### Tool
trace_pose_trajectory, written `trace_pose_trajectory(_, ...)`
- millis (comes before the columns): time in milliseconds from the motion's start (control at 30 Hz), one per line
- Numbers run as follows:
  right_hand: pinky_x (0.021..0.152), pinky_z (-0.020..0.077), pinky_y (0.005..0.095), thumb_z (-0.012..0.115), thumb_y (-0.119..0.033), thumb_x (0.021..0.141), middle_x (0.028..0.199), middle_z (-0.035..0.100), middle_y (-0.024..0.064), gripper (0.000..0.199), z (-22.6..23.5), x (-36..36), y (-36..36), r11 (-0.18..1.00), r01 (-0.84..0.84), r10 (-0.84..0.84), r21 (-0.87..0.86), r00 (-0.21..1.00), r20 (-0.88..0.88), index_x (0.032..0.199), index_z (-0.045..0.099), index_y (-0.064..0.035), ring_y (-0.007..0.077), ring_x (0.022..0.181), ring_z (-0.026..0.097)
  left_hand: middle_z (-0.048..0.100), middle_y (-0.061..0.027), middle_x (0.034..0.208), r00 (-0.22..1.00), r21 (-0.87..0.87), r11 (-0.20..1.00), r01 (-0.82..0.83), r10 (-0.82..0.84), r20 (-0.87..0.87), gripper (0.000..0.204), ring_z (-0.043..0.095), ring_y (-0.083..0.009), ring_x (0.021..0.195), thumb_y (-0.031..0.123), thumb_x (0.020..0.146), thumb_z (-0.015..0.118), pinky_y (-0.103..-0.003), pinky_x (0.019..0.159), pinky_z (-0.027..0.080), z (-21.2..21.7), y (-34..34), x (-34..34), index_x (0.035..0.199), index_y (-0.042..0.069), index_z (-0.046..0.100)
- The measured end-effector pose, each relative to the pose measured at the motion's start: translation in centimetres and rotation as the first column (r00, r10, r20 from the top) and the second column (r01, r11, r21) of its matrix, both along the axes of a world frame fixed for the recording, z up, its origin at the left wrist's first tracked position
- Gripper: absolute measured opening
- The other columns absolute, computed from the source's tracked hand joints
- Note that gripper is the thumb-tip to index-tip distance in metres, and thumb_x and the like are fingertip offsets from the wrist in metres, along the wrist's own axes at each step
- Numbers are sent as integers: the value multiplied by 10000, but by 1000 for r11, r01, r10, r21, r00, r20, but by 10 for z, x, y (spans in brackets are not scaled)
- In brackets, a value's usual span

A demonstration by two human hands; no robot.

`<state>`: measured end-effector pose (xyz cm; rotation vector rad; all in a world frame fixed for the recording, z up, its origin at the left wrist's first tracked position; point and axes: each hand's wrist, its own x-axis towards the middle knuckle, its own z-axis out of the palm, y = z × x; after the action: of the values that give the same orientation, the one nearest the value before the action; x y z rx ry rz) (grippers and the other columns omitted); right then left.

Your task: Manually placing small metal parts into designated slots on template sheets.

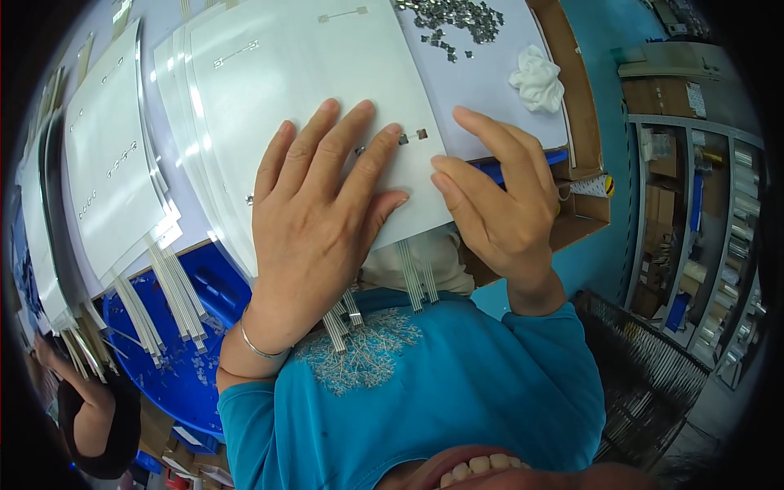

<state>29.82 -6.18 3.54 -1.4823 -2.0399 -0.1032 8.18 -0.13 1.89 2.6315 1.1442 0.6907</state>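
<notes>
My left hand [322, 192] lies on a stack of large white flexible sheets [286, 73], palm down with its fingers spread. Beside its index fingertip, small dark square pieces [421, 135] sit on a printed mark of the top sheet. At the sheet's right edge is my right hand [502, 192], its index finger and thumb apart, and I see nothing between them. Flat striped ribbon tails [415, 273] hang from the sheets' near edge toward my blue shirt. Part of the sheet is hidden under my left hand.
Many small metal pieces [461, 18] lie in a pile at the far right, near a crumpled white cloth [537, 79]. More sheets [106, 155] are stacked at left, above a blue tub [167, 384]. Another person's arm [88, 400] shows lower left. Shelves [694, 237] stand at right.
</notes>
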Motion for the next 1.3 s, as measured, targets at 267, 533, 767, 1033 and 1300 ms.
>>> trace_pose_trajectory(267, 864, 606, 351, 795, -9, 963, 1210, 738, 131, 214, -5, 20, -2, 966, 254, -241, 51, 954, -176, 1176, 815, 3, 250, 1050, 732, 622, -98, 1479, 994, 0, 1000, 9, -9, -112, 546, 541, -353, 1438, 434, 959, 744, -537, 1226, 402, 15, -2, 5, 1473, 259, 680)
trace_pose_trajectory(533, 741, 587, 339, 822, -38, 940, 1172, 742, 91, 207, -21, 39, 6, 968, 233, -199, 91, 939, -281, 1147, 817, -33, 205, 863, 704, 617, -99, 1433, 985, 70, 998, 1, 11, -174, 498, 554, -373, 1351, 435, 959, 737, -541, 1171, 438, 17, -6, 17, 1437, 298, 705)
trace_pose_trajectory(767, 668, 574, 304, 802, -100, 979, 1049, 721, 53, 185, -18, 61, 24, 873, 470, -469, 133, 882, -39, 1159, 841, -99, 174, 845, 708, 625, -81, 1448, 986, 68, 998, 12, 0, -164, 473, 559, -359, 1370, 360, 992, 718, -518, 1154, 461, 16, 0, 14, 1460, 293, 695)
trace_pose_trajectory(1033, 816, 558, 378, 831, -106, 914, 1065, 732, 33, 207, -5, 50, 56, 940, 255, -268, 227, 963, 24, 1119, 848, -116, 246, 949, 678, 643, -96, 1509, 999, -107, 994, 33, -33, -2, 435, 553, -356, 1454, 100, 1025, 663, -505, 1191, 457, 23, 11, -4, 1460, 90, 668)
trace_pose_trajectory(1300, 898, 515, 403, 815, -146, 915, 1087, 745, 17, 112, -14, 54, 83, 963, 172, -206, 208, 966, 156, 1013, 827, -95, 262, 1021, 641, 586, -96, 1601, 987, 131, 982, -134, 145, -71, 437, 486, -374, 1528, 175, 1073, 634, -557, 1244, 390, 6, 39, -20, 1510, 184, 641)
